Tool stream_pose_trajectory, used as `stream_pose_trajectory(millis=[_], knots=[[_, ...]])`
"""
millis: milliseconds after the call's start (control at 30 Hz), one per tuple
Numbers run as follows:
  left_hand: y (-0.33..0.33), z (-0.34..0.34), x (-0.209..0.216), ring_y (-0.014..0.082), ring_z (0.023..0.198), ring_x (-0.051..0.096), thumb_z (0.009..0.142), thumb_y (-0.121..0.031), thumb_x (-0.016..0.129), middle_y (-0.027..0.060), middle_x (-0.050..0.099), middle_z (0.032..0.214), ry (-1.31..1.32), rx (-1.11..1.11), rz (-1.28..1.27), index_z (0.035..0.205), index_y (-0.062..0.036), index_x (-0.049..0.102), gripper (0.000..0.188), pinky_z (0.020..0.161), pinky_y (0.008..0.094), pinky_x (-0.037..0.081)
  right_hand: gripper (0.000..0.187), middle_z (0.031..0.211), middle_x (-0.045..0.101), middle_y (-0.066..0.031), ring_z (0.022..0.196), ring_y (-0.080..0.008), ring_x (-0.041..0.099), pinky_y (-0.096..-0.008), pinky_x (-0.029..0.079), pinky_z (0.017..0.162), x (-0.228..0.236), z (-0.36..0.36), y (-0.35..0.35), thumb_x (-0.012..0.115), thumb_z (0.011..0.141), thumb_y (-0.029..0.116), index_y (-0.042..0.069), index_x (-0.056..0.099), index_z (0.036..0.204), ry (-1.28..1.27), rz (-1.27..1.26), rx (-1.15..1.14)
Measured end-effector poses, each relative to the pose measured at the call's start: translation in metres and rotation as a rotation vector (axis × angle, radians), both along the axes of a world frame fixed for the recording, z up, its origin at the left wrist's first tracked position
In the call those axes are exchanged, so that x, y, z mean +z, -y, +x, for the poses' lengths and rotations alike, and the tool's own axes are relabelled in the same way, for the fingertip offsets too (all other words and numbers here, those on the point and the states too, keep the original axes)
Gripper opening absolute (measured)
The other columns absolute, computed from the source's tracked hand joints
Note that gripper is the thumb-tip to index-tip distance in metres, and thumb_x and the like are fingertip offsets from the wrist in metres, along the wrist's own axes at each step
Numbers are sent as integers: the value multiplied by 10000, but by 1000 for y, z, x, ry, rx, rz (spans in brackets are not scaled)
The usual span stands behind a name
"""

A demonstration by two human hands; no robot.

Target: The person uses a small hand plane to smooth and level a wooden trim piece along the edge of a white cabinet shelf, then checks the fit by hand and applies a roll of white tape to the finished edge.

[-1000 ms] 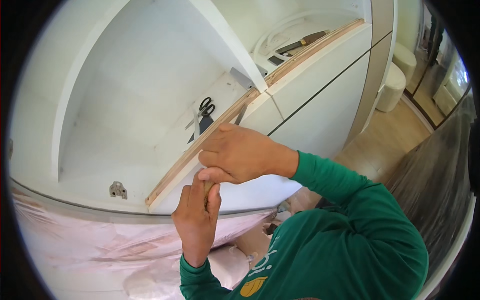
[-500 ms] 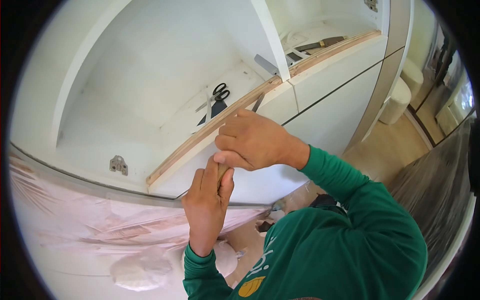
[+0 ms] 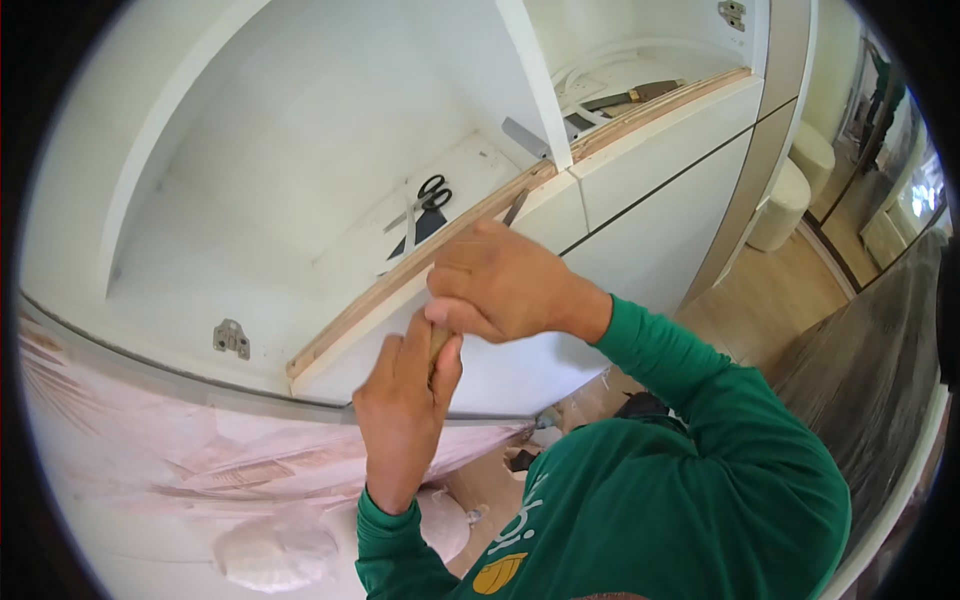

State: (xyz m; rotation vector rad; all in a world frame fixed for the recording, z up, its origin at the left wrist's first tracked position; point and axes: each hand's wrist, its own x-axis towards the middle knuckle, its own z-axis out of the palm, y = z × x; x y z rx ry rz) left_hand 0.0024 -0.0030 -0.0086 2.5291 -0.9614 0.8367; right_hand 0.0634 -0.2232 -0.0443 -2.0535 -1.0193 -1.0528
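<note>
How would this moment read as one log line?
Left hand: gripping wooden handle; right hand: curled over metal blade; wooden strip: beside blade; scissors: inside cabinet

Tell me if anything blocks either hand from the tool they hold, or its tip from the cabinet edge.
Nothing visible does. The left hand grips the tool's brown handle, the right hand covers its middle, and the metal tip shows uncovered beside the cabinet's wooden edge.

The cabinet floor bears scissors, a dark piece and a brown-handled tool.
</note>
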Motion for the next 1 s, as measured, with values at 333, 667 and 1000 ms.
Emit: stream_pose_trajectory(millis=[333, 667, 1000], knots=[[2, 5, -3, 287, 664, 659, 1050, -216, 839, 98, 619, 862, -1, -13, 36, 1401, -72, 744, 390, 565, 438, 538, 314, 875, 639, -76, 877, -317, 649, -447, 483, 847, -5, 5, 5, 681, 1092, 385, 113, 675, 934, 21, 31, 5], [6, -8, 12, 297, 742, 665, 1053, -154, 818, 132, 662, 906, -45, 25, 82, 1426, -38, 733, 400, 656, 447, 555, 335, 885, 633, -86, 888, -324, 645, -460, 467, 840, -2, 1, 5, 628, 1130, 390, 109, 664, 952, -14, 53, 41], [11, 6, 4, 273, 640, 630, 1051, -200, 837, 91, 597, 845, -23, -28, 25, 1436, -76, 730, 418, 566, 423, 538, 336, 869, 608, -81, 850, -317, 614, -450, 453, 821, -2, 3, 10, 622, 1129, 380, 108, 656, 935, -2, 54, -8]])
